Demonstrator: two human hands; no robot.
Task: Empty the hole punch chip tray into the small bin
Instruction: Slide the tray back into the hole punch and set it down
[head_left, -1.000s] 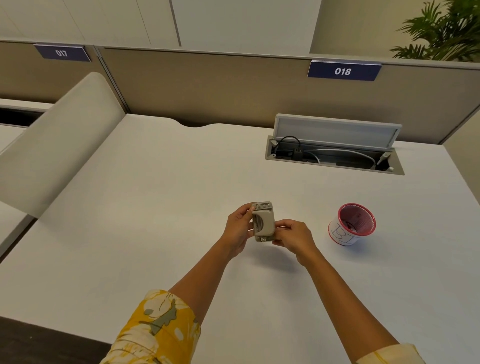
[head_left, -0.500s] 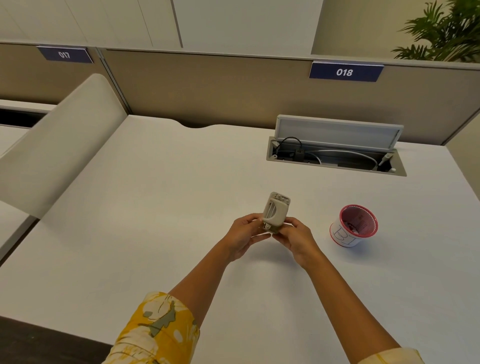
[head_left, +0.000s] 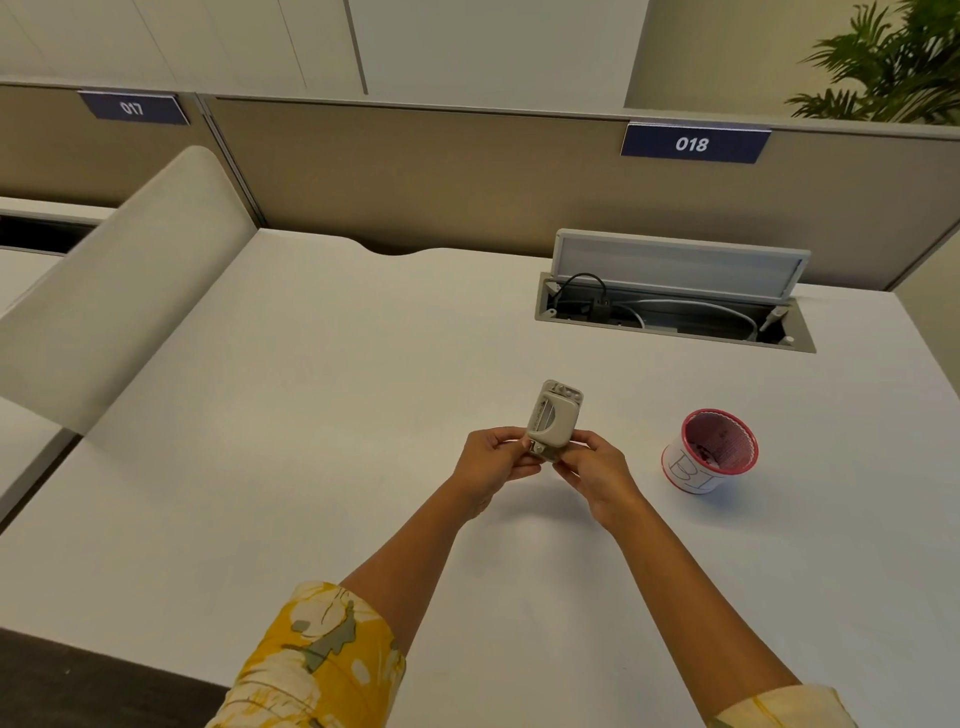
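Note:
A small grey hole punch (head_left: 554, 417) stands on end above the white desk, its top tilted away from me. My left hand (head_left: 493, 460) and my right hand (head_left: 592, 467) both pinch its lower end from either side. The small bin (head_left: 710, 452), a white cup with a red rim and red inside, stands on the desk to the right of my right hand, apart from it. I cannot tell whether the chip tray is open.
An open cable hatch (head_left: 675, 299) with cords sits in the desk at the back right. A beige partition (head_left: 467, 171) with number plates runs along the far edge. A curved divider (head_left: 119, 280) rises on the left. A plant (head_left: 893, 62) shows top right.
The hole punch has been turned from lying between my hands to standing on end, held by its lower end. Both hands have shifted slightly toward me.

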